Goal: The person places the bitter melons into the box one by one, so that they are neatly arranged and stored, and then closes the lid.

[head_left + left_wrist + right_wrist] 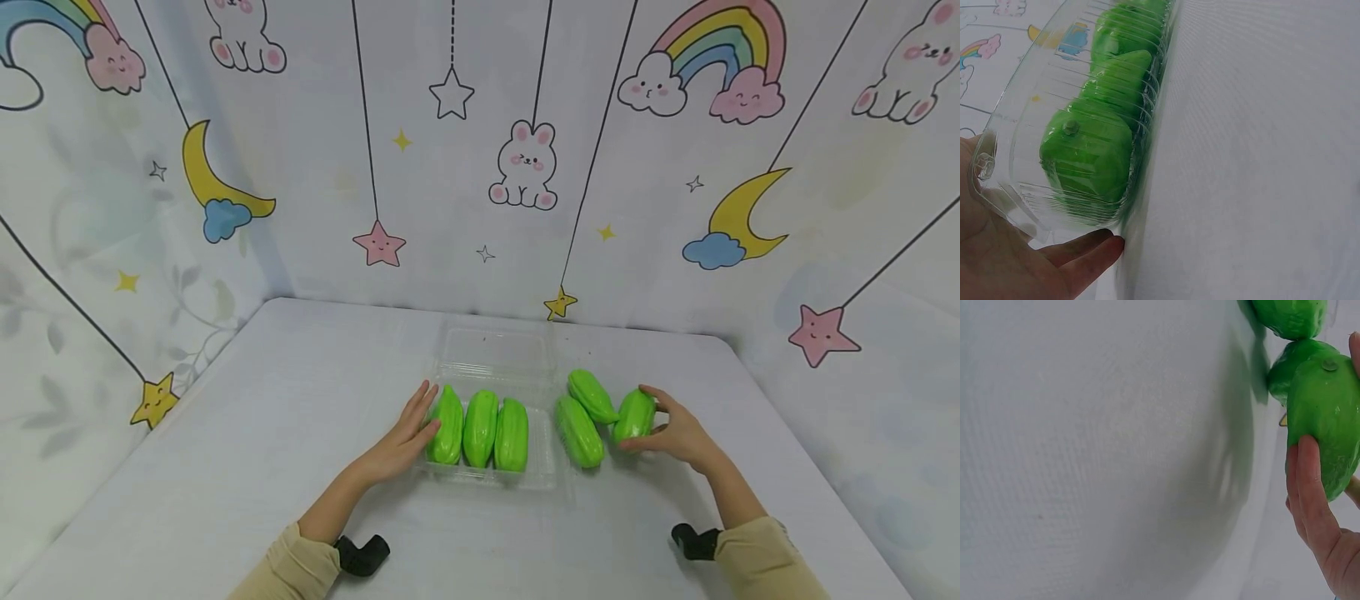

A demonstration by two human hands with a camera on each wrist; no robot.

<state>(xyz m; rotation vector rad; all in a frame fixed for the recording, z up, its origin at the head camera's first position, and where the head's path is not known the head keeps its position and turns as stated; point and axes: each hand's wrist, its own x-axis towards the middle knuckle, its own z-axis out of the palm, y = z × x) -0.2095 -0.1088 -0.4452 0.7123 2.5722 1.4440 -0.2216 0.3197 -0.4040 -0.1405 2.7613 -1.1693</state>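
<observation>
Three bright green toy gourds (481, 429) lie side by side in a clear plastic box (543, 454), with bare box floor to their right. My left hand (401, 442) rests against the box's left end, its fingers fairly straight. In the left wrist view this hand (997, 250) touches the box's end wall, and gourds (1088, 153) show through the ribbed plastic. My right hand (675, 429) grips another green gourd (635, 414) between thumb and fingers. The right wrist view shows fingers (1310, 494) along this gourd (1325, 419). Whether it touches the table cannot be told.
Two more gourds, one nearer (579, 432) and one farther (591, 395), lie between the box and my right hand. The box's clear lid (495, 350) is folded back behind it. A white-covered table (300, 400) meets a printed cloth backdrop (465, 208) at the rear.
</observation>
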